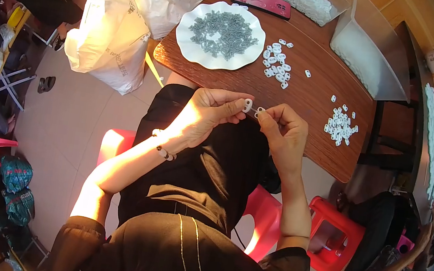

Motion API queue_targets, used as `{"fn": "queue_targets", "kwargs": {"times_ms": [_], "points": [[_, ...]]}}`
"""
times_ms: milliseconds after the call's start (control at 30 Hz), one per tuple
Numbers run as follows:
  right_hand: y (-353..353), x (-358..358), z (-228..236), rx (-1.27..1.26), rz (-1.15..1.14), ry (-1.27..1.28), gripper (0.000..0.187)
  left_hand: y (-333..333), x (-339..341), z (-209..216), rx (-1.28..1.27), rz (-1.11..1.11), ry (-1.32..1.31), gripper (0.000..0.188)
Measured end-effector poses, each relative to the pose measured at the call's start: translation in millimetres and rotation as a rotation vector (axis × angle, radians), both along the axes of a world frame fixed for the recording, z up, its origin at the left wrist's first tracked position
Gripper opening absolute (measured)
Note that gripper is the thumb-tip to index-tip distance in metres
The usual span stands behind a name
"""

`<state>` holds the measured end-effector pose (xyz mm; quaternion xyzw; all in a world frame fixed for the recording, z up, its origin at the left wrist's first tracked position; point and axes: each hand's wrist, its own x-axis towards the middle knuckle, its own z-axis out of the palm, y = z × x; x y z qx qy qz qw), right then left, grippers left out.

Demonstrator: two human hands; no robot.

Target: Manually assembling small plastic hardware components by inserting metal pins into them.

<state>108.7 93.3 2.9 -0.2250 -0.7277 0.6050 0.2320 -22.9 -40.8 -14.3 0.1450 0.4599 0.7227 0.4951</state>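
Above my lap, at the table's near edge, my left hand (210,113) pinches a small white plastic piece (247,105) with holes between thumb and fingertips. Close beside it, my right hand (288,133) is closed on a second white piece (259,111). A thin grey rod appears to span the short gap between the two pieces; its ends are hidden. Beyond my hands stands a white scalloped plate (185,42) with many small grey rod-like parts (220,30). Loose white pieces lie in one pile (277,63) right of the plate and another pile (341,126) farther right.
On the brown table (311,99) are a pink phone (262,2) and clear bins (372,57) of white pieces at the back. White plastic bags (111,37) stand at the left. A red stool (333,238) and another person (386,270) are at the right.
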Motion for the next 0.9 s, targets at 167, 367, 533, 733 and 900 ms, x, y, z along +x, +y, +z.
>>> {"fn": "queue_targets", "kwargs": {"times_ms": [167, 367, 533, 733, 900], "points": [[-1.2, -1.3, -0.6, -0.019, 0.017, 0.006, 0.011, 0.2, 1.1, 1.1, 0.007, -0.007, 0.015, 0.027], [-3.1, -2.1, -2.8, 0.015, 0.050, 0.003, 0.012, -0.8, 5.0, 1.4, 0.031, -0.025, 0.175, 0.029], [-4.0, -2.1, 6.5, -0.112, 0.134, 0.003, 0.013, -5.0, 0.2, 8.0, 0.012, -0.037, 0.175, 0.028], [-3.8, -0.8, 7.8, -0.202, 0.203, 0.026, 0.014, -8.1, -6.9, 7.1, -0.010, -0.059, 0.102, 0.030], [-3.7, -1.6, 5.6, -0.232, 0.223, 0.046, 0.014, -8.2, -10.7, 11.0, -0.021, -0.110, 0.032, 0.030]]}}
